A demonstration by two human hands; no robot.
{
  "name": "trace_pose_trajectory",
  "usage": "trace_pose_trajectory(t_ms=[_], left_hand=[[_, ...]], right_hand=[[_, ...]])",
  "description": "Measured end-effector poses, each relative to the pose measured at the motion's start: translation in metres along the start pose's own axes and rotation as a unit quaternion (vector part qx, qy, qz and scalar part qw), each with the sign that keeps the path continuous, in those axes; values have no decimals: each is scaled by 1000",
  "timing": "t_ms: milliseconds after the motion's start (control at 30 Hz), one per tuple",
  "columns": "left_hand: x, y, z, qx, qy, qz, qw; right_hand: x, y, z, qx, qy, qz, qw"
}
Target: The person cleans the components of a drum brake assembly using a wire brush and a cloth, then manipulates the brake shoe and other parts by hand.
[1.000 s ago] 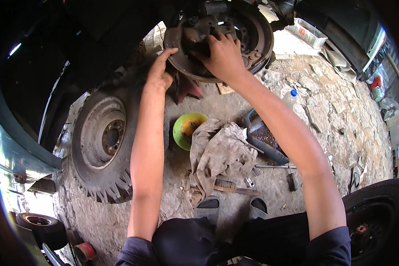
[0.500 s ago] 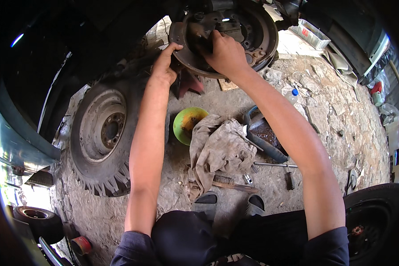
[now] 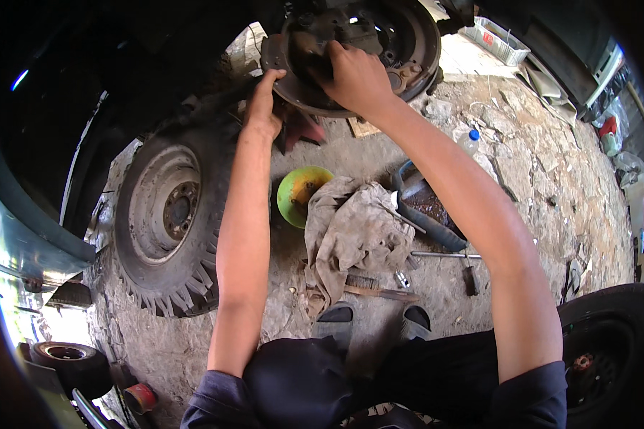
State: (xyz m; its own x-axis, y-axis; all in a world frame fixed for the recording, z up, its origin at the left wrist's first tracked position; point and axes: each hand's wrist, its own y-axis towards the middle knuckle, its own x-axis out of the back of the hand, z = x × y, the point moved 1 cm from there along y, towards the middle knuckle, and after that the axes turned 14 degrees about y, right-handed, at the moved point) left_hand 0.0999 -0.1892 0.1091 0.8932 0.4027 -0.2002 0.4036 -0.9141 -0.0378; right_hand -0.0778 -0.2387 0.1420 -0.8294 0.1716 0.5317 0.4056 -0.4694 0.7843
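Observation:
A round drum brake assembly (image 3: 426, 53), dark and dirty, hangs at the top of the view with its inside showing. At its left edge sits a curved brake shoe (image 3: 272, 56) with small holes. My left hand (image 3: 262, 107) is closed round the lower end of this shoe, thumb in front, the other fingers hidden behind. My right hand (image 3: 361, 82) reaches in front of the assembly's middle, thumb up and fingers curled inward. What these fingers hold is hidden. A bolted metal part (image 3: 406, 74) shows just right of that hand.
A tyred wheel (image 3: 168, 214) stands left of my left arm. Between my arms lie a green bowl (image 3: 291, 196), a grey rag (image 3: 354, 229), a brush (image 3: 383, 292) and a cut-open container (image 3: 436, 214). Another wheel (image 3: 601, 343) sits at lower right, a white crate (image 3: 497, 41) at far right.
The view has shifted slightly, so the brake assembly sits a little higher and further left. Both hands keep their places on it; the right hand has moved only slightly.

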Motion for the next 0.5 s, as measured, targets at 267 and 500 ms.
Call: trace_pose_trajectory(t_ms=[267,500], left_hand=[[10,-1,14,-53,-12,-2,998],[-2,1,17,-78,-14,11,997]], right_hand=[[36,-66,10,156,257,-36,953],[50,-257,-40,68,272,421,863]])
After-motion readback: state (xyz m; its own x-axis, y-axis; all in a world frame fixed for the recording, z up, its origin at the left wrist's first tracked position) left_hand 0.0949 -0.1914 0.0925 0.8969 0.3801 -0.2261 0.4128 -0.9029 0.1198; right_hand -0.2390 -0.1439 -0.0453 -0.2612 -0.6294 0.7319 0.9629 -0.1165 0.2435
